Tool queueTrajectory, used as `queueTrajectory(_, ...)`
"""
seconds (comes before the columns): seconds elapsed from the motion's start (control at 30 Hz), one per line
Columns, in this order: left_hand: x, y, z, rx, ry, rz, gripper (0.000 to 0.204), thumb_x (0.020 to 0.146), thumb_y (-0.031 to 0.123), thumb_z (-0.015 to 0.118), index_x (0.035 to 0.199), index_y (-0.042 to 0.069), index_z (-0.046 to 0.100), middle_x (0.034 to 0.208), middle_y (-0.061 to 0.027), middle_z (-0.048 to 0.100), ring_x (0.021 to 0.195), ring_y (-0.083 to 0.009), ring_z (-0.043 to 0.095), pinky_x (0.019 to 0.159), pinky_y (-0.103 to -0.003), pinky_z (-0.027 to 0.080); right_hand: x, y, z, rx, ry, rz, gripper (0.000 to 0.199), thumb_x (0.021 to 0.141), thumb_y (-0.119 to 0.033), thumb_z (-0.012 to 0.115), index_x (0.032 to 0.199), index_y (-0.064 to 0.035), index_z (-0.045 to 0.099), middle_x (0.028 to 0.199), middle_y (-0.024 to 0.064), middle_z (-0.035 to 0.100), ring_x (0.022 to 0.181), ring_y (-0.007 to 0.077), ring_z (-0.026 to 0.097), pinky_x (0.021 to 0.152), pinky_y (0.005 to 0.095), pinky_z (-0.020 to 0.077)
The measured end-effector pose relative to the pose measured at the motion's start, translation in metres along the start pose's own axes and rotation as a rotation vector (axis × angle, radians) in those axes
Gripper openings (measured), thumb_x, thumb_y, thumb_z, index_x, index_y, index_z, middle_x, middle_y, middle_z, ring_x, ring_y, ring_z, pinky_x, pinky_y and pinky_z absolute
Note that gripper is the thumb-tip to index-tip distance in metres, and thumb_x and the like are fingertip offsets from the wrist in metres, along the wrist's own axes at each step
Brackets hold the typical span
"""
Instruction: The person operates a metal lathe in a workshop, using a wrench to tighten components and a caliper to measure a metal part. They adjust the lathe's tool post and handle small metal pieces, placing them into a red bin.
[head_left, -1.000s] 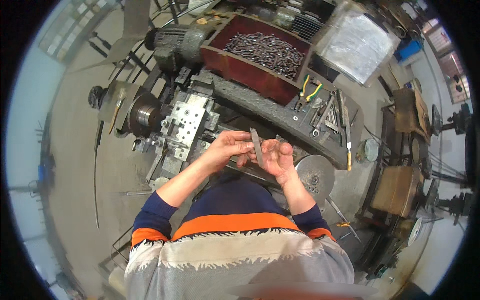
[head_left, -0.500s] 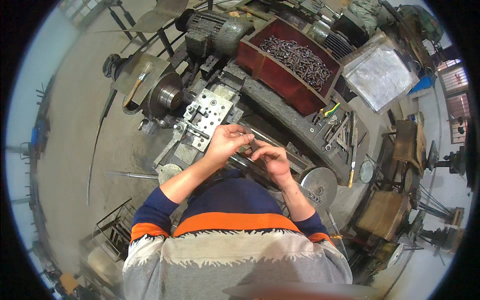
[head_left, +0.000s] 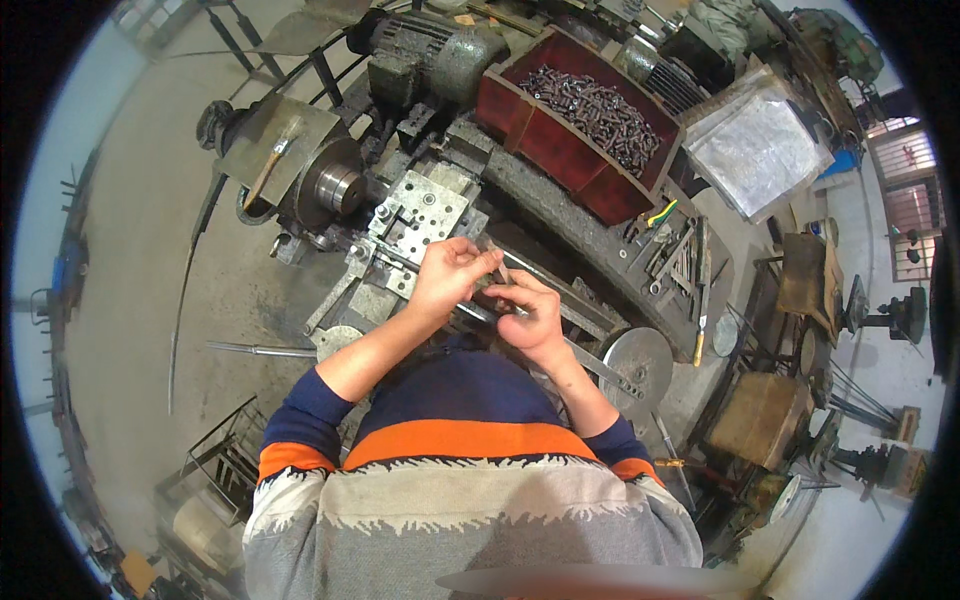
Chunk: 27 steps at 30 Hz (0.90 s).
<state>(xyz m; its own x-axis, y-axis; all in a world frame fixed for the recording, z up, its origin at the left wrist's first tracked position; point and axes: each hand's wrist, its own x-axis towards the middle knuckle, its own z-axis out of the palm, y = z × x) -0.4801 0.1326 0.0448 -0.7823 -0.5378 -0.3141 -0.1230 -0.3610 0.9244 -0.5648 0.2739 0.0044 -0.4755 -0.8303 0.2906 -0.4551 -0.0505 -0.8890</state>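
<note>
My left hand (head_left: 447, 276) is closed, its thumb and fingertips pinching a small metal part (head_left: 503, 272) in front of my chest. Close beside it, my right hand (head_left: 530, 312) has curled fingers touching the lower end of the same part. Most of the part is hidden by the fingers, so its exact kind does not show. Just beyond the left hand lies a flat metal plate with holes (head_left: 422, 222), mounted on a lathe-like machine. Left of that plate is the round chuck or spindle nose (head_left: 338, 190).
A red bin (head_left: 560, 165) heaped with small metal parts stands on the machine bed. Wrenches and a green-yellow handled tool (head_left: 662, 214) lie to its right. A brush (head_left: 270, 170) rests on the headstock. A round metal disc (head_left: 637, 370) sits right of my right forearm.
My right hand has shifted slightly left, closer to my left hand, and its fingers have curled in more. The small metal part stays between the hands. The view has shifted slightly.
</note>
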Motion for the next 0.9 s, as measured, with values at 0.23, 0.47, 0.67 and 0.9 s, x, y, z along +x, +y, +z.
queueTrajectory(0.23, 0.004, 0.003, -0.014, -0.026, -0.126, -0.019, 0.036, 0.087, 0.033, 0.062, 0.074, 0.0, 0.062, 0.05, 0.0006, 0.049, 0.04, -0.007, 0.043, 0.039, -0.022, 0.032, -0.002, 0.001, -0.006, 0.596, -0.042, 0.143, 0.049, 0.072, -0.041, 0.066, 0.09, 0.0045, 0.068, 0.092, 0.0105, 0.063, 0.071, 0.0138, 0.053, 0.062, 0.0252, 0.0414)
queueTrajectory(0.47, 0.011, 0.009, -0.022, 0.011, -0.114, 0.034, 0.037, 0.088, 0.033, 0.061, 0.078, -0.003, 0.062, 0.052, -0.001, 0.051, 0.042, -0.0081, 0.046, 0.041, -0.022, 0.036, -0.004, 0.002, -0.013, 1.008, -0.084, 0.278, 0.05, 0.07, -0.041, 0.067, 0.08, 0.0085, 0.066, 0.09, 0.0196, 0.062, 0.067, 0.017, 0.052, 0.059, 0.0251, 0.04)
queueTrajectory(0.67, 0.006, 0.015, -0.014, -0.028, -0.205, 0.06, 0.034, 0.086, 0.03, 0.064, 0.091, -0.004, 0.062, 0.066, -0.0031, 0.058, 0.047, -0.009, 0.051, 0.044, -0.022, 0.039, -0.002, 0.005, -0.018, 1.082, -0.123, 0.286, 0.053, 0.07, -0.045, 0.068, 0.076, 0.0076, 0.065, 0.086, 0.0213, 0.06, 0.061, 0.0157, 0.047, 0.055, 0.0254, 0.0368)
queueTrajectory(0.9, 0.021, 0.008, -0.027, 0.029, -0.24, -0.004, 0.027, 0.084, 0.021, 0.066, 0.095, -0.004, 0.061, 0.067, -0.0043, 0.06, 0.05, -0.0083, 0.054, 0.048, -0.021, 0.044, -0.006, 0.012, -0.023, 1.281, -0.146, 0.446, 0.045, 0.067, -0.043, 0.07, 0.069, 0.0013, 0.061, 0.083, 0.0207, 0.058, 0.055, 0.0115, 0.038, 0.051, 0.024, 0.0297)
